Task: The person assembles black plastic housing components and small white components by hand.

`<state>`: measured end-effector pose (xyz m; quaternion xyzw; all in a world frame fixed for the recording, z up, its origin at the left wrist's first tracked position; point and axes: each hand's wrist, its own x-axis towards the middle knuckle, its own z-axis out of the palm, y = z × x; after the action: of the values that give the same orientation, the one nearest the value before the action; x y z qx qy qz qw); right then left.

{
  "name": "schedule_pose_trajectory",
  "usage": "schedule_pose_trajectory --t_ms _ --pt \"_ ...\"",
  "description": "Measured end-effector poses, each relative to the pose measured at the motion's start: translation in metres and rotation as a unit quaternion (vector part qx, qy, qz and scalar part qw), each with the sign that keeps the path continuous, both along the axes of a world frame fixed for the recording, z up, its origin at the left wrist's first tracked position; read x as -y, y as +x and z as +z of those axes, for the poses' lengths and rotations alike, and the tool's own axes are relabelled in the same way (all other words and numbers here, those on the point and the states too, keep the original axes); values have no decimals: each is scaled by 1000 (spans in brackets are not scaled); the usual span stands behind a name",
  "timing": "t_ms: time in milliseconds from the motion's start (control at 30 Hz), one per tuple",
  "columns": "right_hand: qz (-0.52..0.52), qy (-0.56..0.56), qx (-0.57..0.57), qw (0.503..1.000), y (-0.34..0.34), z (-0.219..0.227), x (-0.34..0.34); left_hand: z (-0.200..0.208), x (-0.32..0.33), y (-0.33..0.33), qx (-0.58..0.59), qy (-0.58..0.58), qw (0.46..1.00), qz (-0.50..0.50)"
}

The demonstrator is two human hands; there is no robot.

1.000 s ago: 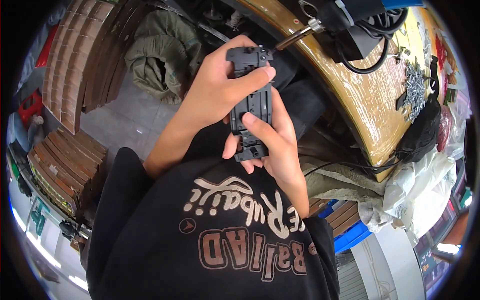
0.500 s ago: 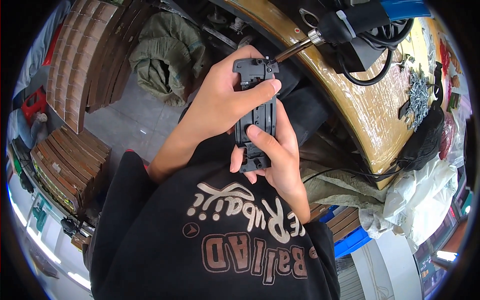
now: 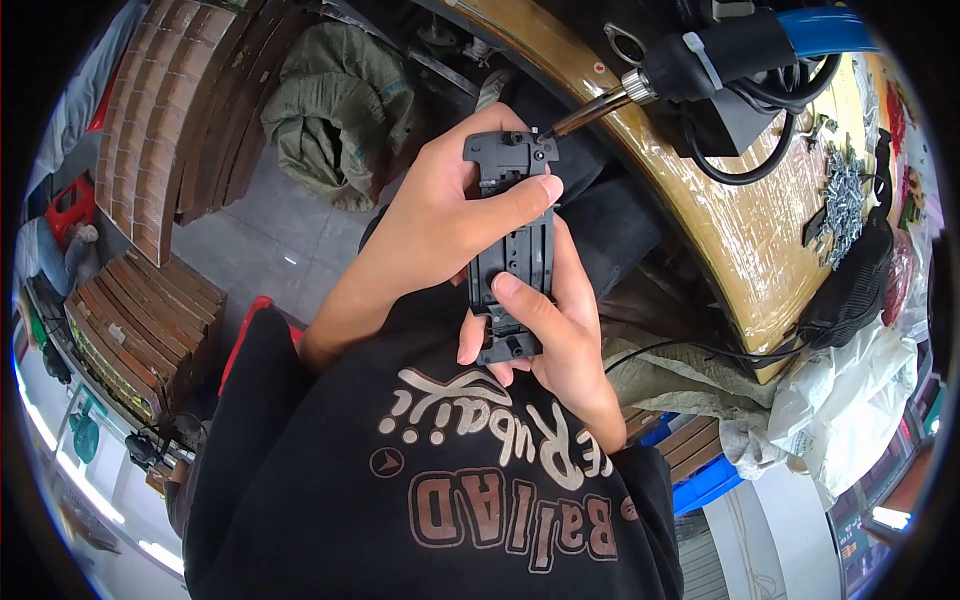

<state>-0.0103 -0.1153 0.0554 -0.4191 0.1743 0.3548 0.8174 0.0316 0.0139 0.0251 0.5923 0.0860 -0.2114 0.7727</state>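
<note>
A long black plastic toy-car chassis (image 3: pixel 512 250) stands lengthwise between my hands in front of my chest, its moulded, ribbed side facing up. My left hand (image 3: pixel 450 215) is closed around the far half, its thumb across the top. Lower down, my right hand (image 3: pixel 565 310) grips the near half, thumb pressed on the middle and fingertips showing past the left edge. From the upper right an electric screwdriver (image 3: pixel 690 60), black with a blue upper body, points its bit at the chassis's far right corner. Whether the bit touches a screw there is too small to tell.
A wooden table (image 3: pixel 700 210) under clear film curves along the right, with a heap of screws (image 3: pixel 845 205), a black mesh pouch (image 3: pixel 850 285) and white plastic bags (image 3: pixel 840 390). A green sack (image 3: pixel 340 110) and stacked brown trays (image 3: pixel 165 110) stand on the left.
The chassis and both hands sit slightly nearer to my body. The screwdriver's bit appears slightly lower in view, still at the same corner. Both hands keep their grip.
</note>
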Motion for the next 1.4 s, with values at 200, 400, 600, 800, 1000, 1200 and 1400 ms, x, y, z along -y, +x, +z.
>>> schedule_pose_trajectory --t_ms 200,400,600,800,1000,1200,1400 --pt "6 -1 -5 1000 1 3 1 -3 3 -2 8 -11 1000 14" --pt "5 -2 -11 1000 2 2 1 -4 1 -1 6 -10 1000 4" --pt "5 -5 9 1000 5 -5 1 -6 2 4 9 -5 1000 7" --pt "4 -1 10 1000 9 -4 -2 -7 1 7 17 -11 1000 19" --pt "17 21 -2 1000 9 -3 3 -5 -1 8 16 -1 1000 4" --pt "10 25 -1 1000 8 -1 1 -4 0 7 37 3 999 15" --pt "26 9 25 999 7 -8 3 -9 1 4 51 -1 998 21"
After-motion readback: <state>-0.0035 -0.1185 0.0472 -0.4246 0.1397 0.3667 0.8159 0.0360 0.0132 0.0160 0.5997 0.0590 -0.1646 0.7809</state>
